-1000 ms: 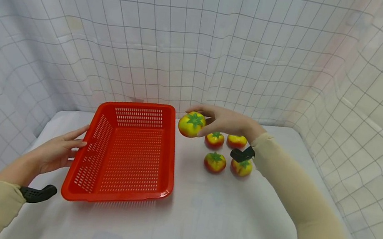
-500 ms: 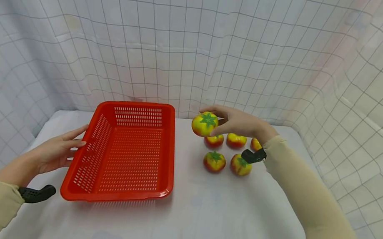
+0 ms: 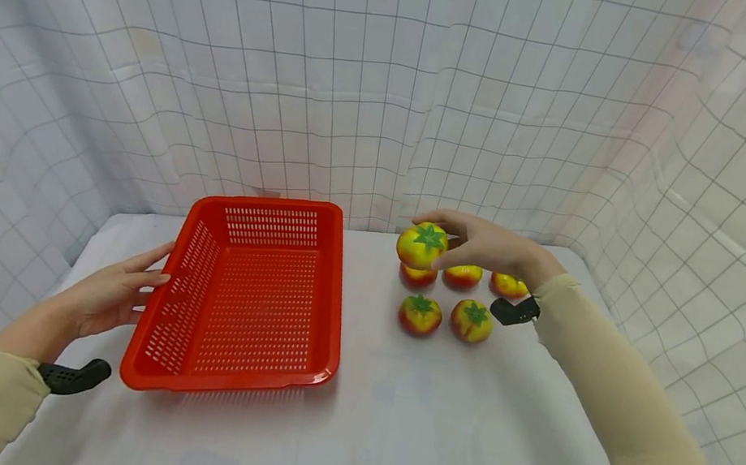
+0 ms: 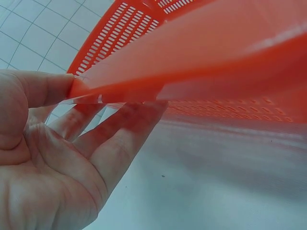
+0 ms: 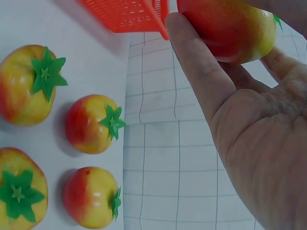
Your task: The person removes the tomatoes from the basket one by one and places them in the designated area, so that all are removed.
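Note:
My right hand (image 3: 489,245) holds a yellow-and-red toy tomato (image 3: 421,245) with a green star-shaped top, raised above the far side of the table. In the right wrist view the fingers and thumb are around this tomato (image 5: 230,28). Below it lie several similar tomatoes (image 3: 420,316) in two rows, one partly hidden by the held one. At the left stands a red plastic basket (image 3: 335,300) with slotted walls and nothing in it. My left hand (image 3: 110,300) grips its left rim; the left wrist view shows the thumb on the rim (image 4: 144,86) and fingers underneath.
A white cloth covers the table (image 3: 427,439). White gridded curtains (image 3: 394,104) hang close behind the basket and tomatoes and along both sides. Table surface shows between the basket and the tomatoes, and in front of them.
My right hand has moved to the right with the tomato, away from the basket's right rim, uncovering more tomatoes. The left hand and basket have stayed in place.

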